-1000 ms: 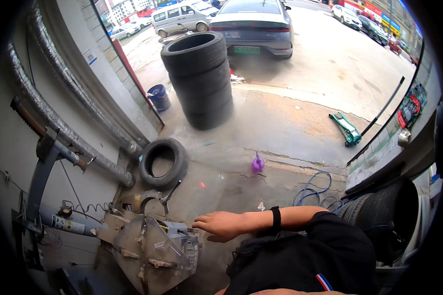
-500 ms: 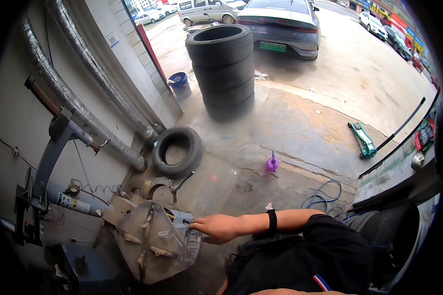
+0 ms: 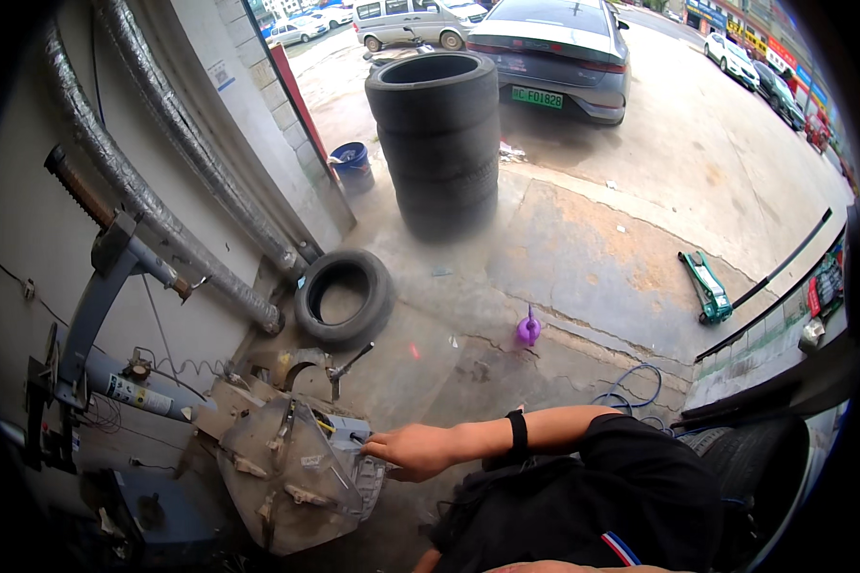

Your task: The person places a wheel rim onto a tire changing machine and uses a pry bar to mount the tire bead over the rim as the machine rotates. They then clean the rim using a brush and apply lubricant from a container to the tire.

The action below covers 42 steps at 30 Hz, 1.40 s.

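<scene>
My right hand [image 3: 406,452] reaches left across the view, with a black band [image 3: 517,432] around the wrist. Its fingers are bent and pressed together at the edge of a grey box [image 3: 347,432] on a tyre changer, close to a small black knob. What the fingertips grip is hidden beneath the hand. Below the box lies the machine's dusty turntable [image 3: 282,468] with several clamp jaws, bare of any wheel. A sliver of skin at the lower edge may be my left arm; the left hand does not show.
One tyre [image 3: 344,299] lies beyond the machine, and a tall tyre stack [image 3: 437,143] stands behind it. The changer's upright arm [image 3: 91,306] rises at left. On the floor are a purple watering can [image 3: 528,330], a blue hose [image 3: 631,387] and a green floor jack [image 3: 707,289].
The view has shifted slightly, so most things sit a little differently in it. My right hand stays at the grey box, with only a slight movement.
</scene>
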### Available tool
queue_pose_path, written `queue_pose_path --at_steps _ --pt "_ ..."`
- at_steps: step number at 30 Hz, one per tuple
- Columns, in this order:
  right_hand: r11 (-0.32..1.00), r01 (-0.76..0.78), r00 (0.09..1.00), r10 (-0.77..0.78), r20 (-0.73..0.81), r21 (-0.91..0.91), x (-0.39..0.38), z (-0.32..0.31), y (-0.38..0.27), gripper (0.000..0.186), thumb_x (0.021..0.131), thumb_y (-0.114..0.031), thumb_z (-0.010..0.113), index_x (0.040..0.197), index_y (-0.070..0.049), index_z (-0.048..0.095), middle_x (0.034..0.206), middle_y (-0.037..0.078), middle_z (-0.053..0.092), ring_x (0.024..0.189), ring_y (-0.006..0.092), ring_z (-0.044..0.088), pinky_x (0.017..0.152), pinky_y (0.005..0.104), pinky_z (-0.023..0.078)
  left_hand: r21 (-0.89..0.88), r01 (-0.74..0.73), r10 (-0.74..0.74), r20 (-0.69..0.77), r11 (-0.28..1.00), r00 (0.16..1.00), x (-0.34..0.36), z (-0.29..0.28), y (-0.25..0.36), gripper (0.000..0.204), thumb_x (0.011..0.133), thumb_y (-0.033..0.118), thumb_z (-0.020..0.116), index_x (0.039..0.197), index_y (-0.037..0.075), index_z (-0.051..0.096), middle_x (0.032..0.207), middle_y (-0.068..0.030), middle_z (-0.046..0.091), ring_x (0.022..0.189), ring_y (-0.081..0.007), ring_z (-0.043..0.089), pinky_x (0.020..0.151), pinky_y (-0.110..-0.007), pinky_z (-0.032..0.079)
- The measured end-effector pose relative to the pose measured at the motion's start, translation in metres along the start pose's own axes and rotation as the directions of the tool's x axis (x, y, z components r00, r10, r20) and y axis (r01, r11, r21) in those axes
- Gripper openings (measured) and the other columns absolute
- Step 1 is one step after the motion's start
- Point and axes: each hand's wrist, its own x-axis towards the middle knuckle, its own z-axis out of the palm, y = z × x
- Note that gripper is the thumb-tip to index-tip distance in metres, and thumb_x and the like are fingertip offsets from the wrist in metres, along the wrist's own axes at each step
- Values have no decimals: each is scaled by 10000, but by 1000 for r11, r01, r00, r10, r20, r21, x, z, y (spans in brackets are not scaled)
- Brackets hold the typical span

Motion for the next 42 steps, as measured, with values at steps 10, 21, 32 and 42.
queue_pose_path --at_steps 10,21,32,42 --pt "999 -20 997 18 71 29 5 -16 22 621 853 -133 690 1406 5 445 1302 208 550 1130 431 601 889 516 532 -27 15 -15 8 1000 1000 16 15 17 395 927 234 655 1287 100 564 1119 -121 667 980 -207 660 756 -358 541" --pt "997 23 981 -37 193 72 19 -29 42 636 874 -193 714 1420 -4 449 1291 217 570 1102 446 612 878 513 533 -179 60 -35 142 982 989 -20 36 -104 346 964 293 657 1204 49 702 1025 -91 720 945 -151 657 757 -307 522" --pt "889 -431 841 336 424 152 26 16 197 531 858 -272 750 1270 35 614 1203 227 710 1098 372 697 959 423 554 2 276 -274 128 961 953 -104 93 -118 438 803 85 715 1233 50 641 830 -49 622 553 -87 448 491 -291 340" --pt "908 -410 757 390 524 -84 10 67 232 527 841 -309 744 1215 48 641 1132 231 732 1075 371 707 956 426 553 -114 59 -62 -20 992 998 -152 104 -138 861 800 68 716 1583 78 359 1472 -156 492 1323 -294 507 1023 -381 479"
